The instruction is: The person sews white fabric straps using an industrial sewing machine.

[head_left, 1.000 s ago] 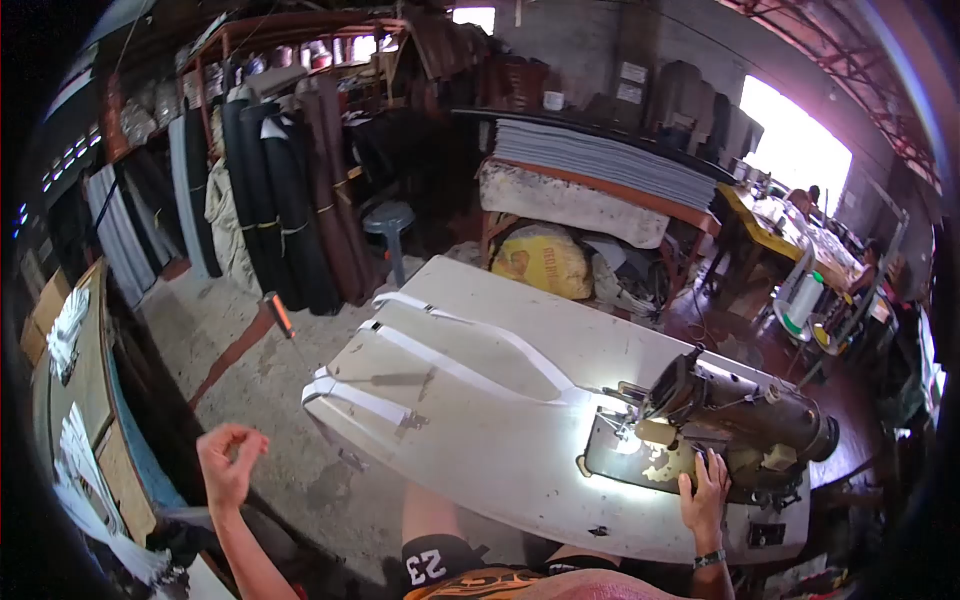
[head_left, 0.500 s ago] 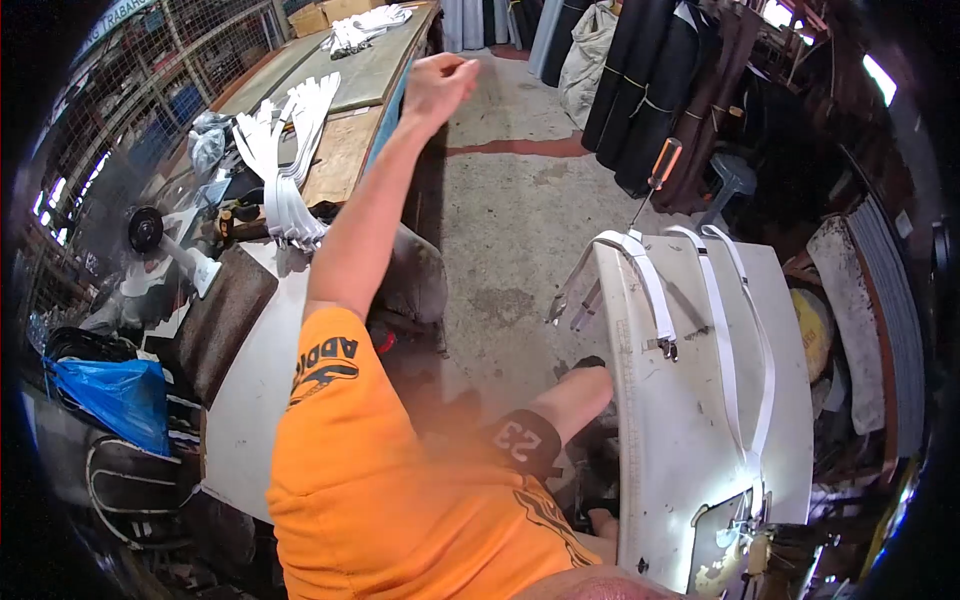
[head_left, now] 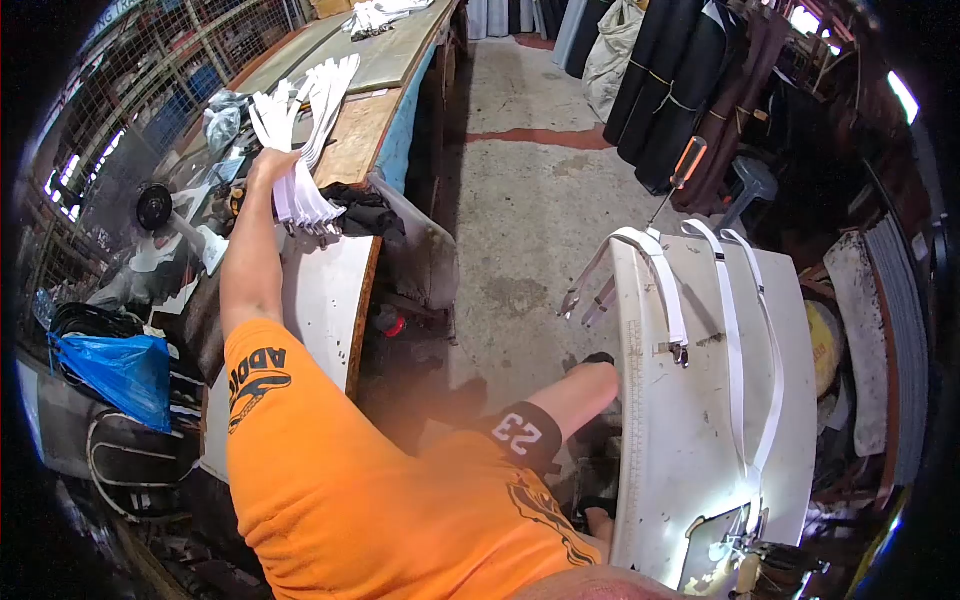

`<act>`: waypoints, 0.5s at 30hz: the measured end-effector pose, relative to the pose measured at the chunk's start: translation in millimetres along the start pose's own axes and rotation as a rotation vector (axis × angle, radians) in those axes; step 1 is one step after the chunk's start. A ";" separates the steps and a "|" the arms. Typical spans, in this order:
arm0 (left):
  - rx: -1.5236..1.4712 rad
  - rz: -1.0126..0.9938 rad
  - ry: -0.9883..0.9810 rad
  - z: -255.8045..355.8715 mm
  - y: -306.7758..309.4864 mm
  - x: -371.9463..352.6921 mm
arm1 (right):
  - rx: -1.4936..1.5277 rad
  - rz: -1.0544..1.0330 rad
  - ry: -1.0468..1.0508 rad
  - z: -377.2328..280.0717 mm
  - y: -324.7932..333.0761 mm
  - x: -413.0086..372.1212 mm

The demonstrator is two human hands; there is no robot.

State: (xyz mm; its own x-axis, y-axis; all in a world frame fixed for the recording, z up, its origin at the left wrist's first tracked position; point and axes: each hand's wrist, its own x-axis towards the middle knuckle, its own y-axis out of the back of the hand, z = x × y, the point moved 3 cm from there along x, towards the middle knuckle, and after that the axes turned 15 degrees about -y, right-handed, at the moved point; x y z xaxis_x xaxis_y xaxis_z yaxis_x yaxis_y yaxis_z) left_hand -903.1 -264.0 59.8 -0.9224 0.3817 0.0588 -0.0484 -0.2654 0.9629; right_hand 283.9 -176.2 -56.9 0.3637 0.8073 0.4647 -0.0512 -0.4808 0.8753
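Observation:
My left hand (head_left: pixel 272 168) reaches out to the table on the left and is closed on the near side of a bundle of white suspenders (head_left: pixel 318 120). Its fingers are partly hidden by the straps. Metal clips hang together at the bundle's near end. My right hand is out of view. On the sewing machine table (head_left: pixel 650 450) to my right lie more white suspenders (head_left: pixel 770 345), two straps running down to a join at the lit machine head (head_left: pixel 745 545). Another white strap (head_left: pixel 660 265) with clips drapes over that table's far left corner.
A screwdriver with an orange handle (head_left: pixel 690 160) stands upright at the machine table's far edge. Dark fabric rolls (head_left: pixel 660 100) lean beyond it, near a grey stool (head_left: pixel 755 185). A blue plastic bag (head_left: pixel 115 375) sits at left. Concrete floor (head_left: pixel 520 230) runs between the tables.
My left hand has moved from over the aisle, left and down, onto the bundle of suspenders and taken hold of it. The view has shifted slightly.

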 end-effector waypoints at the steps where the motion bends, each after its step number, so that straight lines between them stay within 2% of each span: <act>1: 0.026 0.053 0.016 6.3 6.6 -7.7 | 0.032 0.045 0.080 6.2 -13.2 11.1; 3: 0.026 0.123 -0.002 13.1 17.7 -8.1 | 0.082 0.139 0.225 11.9 -22.1 21.6; 4: 0.087 0.202 0.049 15.8 22.8 -5.1 | 0.105 0.189 0.282 11.4 -18.4 15.9; 5: 0.118 0.136 -0.021 25.5 40.4 -18.4 | 0.118 0.245 0.317 0.5 -4.4 6.1; 6: 0.119 0.280 -0.094 -4.6 34.4 10.5 | 0.113 0.310 0.324 -35.2 42.5 -10.7; 7: 0.073 0.390 -0.121 -18.8 37.7 31.5 | -0.103 0.094 0.030 -49.2 65.6 -23.8; 8: 0.100 0.400 -0.081 -17.2 48.9 39.5 | -0.069 0.026 -0.022 -33.9 58.2 -28.5; 9: 0.069 0.411 -0.161 -24.2 56.4 59.4 | -0.083 -0.089 -0.256 -2.7 31.0 -39.3; 10: 0.072 0.600 -0.168 -43.3 57.2 102.2 | -0.075 -0.104 -0.255 3.4 29.7 -41.9; 11: -0.219 0.439 -0.202 -47.8 66.6 127.1 | -0.082 -0.114 -0.270 3.7 28.4 -43.6; 12: -0.321 0.617 -0.228 -40.4 73.5 135.9 | -0.063 -0.119 -0.310 -13.4 36.9 -42.4; 13: -0.587 0.637 -0.114 -15.5 81.0 115.6 | -0.052 -0.138 -0.349 -24.5 46.7 -40.7; 15: -0.591 0.651 -0.116 2.2 85.8 105.8 | -0.015 -0.129 -0.374 -26.5 47.7 -42.2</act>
State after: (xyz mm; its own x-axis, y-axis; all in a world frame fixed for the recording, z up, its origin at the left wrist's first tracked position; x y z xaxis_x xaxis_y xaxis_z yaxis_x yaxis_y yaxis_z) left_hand -1004.1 -244.5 149.2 -0.7929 0.0748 0.6047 0.2524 -0.8629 0.4378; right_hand 241.4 -224.1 -31.2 0.6813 0.6795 0.2722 0.0043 -0.3756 0.9268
